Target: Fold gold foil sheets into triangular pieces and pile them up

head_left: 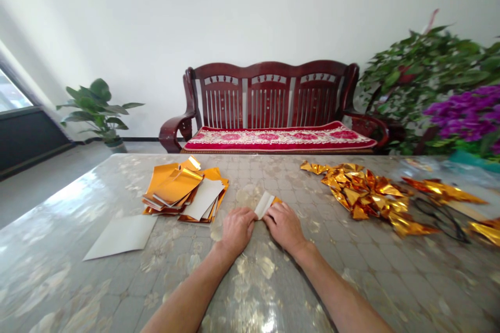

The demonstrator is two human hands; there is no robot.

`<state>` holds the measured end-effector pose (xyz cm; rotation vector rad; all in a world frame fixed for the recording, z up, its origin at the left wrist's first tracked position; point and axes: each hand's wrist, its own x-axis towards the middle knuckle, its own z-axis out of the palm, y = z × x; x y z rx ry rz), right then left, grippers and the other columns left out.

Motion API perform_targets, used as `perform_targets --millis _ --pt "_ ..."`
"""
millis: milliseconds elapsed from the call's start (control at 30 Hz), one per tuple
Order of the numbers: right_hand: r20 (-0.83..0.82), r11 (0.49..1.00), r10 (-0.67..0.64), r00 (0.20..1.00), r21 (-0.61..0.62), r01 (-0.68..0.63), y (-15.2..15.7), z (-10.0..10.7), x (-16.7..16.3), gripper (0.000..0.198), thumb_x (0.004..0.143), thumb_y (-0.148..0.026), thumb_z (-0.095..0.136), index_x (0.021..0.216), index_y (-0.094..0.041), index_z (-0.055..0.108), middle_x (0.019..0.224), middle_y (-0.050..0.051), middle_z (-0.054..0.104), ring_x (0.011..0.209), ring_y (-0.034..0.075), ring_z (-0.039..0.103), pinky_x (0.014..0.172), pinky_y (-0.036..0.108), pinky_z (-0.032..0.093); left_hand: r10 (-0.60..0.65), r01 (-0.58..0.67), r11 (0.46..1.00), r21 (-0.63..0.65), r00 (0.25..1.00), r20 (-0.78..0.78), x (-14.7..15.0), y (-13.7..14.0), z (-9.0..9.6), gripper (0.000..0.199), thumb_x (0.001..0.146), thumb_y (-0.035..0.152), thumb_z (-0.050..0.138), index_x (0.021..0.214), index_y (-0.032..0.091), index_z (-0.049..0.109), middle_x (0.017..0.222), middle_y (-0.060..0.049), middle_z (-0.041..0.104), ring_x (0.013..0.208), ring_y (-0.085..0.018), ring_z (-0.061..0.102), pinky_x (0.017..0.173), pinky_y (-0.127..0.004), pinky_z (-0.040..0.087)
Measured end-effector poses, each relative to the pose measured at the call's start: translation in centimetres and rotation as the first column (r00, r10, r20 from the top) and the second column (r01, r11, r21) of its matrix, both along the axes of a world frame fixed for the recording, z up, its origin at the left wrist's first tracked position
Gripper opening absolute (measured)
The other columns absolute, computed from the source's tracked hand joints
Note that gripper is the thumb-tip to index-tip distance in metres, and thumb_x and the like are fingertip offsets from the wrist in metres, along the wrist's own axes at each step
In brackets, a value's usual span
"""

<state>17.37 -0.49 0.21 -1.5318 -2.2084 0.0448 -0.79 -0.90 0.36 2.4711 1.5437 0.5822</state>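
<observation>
Between my two hands, low over the middle of the table, is a small folded piece of gold foil paper (265, 204), mostly its pale back showing with a bit of gold at the right. My left hand (238, 226) pinches its left edge. My right hand (284, 222) has its fingers closed on the right side; the fingertips partly cover the paper. To the left lies a stack of gold foil sheets (172, 184), some turned pale side up. A single pale sheet (121, 238) rests nearer to me. On the right is a pile of folded gold foil pieces (361, 190).
The table (164, 291) has a glossy, patterned cover. Eyeglasses (443, 218) with dark frames lie right of the foil pile. Beyond the far edge stands a wooden bench (269, 96) with a red cushion. Potted plants (103, 109) and purple flowers (466, 112) flank it.
</observation>
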Motion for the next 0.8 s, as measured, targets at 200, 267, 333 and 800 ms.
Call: perform_targets --millis 200,267,333,800 --pt "0.017 0.999 -0.028 0.999 -0.036 0.029 0.4 0.1 -0.2 0.022 0.095 -0.029 0.052 0.077 -0.022 0.064 0.089 0.004 0.066 0.089 0.019 0.055 0.077 0.030 0.038 0.006 -0.006 1.000 -0.006 1.000 0.008 -0.1 0.0 -0.1 0.024 0.088 0.014 0.050 0.096 0.026 0.070 0.097 -0.002 0.069 0.095 -0.019 0.060 0.087 -0.029 0.041" --pt "0.029 0.999 -0.037 0.999 -0.035 0.038 0.5 0.1 -0.3 0.022 0.095 -0.030 0.052 0.077 -0.022 0.063 0.089 0.004 0.066 0.088 0.020 0.055 0.076 0.030 0.037 0.001 -0.002 1.000 0.003 1.000 0.024 -0.1 0.1 -0.3 0.025 0.086 0.012 0.051 0.095 0.025 0.070 0.097 -0.002 0.069 0.095 -0.018 0.060 0.087 -0.028 0.042" --pt "0.036 0.998 -0.047 0.998 -0.036 0.048 0.6 0.1 -0.3 0.021 0.094 -0.030 0.053 0.078 -0.022 0.063 0.088 0.004 0.066 0.088 0.020 0.055 0.075 0.030 0.037 -0.009 0.009 1.000 0.002 0.999 0.046 -0.2 0.1 -0.5 0.027 0.084 0.009 0.050 0.095 0.025 0.069 0.097 -0.002 0.069 0.096 -0.018 0.060 0.088 -0.028 0.042" --pt "0.067 0.998 -0.039 0.997 -0.047 0.042 1.0 0.0 -0.3 0.016 0.094 -0.029 0.054 0.081 -0.022 0.061 0.091 0.004 0.067 0.088 0.020 0.055 0.074 0.030 0.035 -0.038 0.037 0.999 0.012 0.997 0.065 -0.3 0.2 -1.0 0.030 0.086 0.007 0.047 0.091 0.024 0.071 0.097 -0.002 0.071 0.098 -0.017 0.061 0.090 -0.026 0.045"
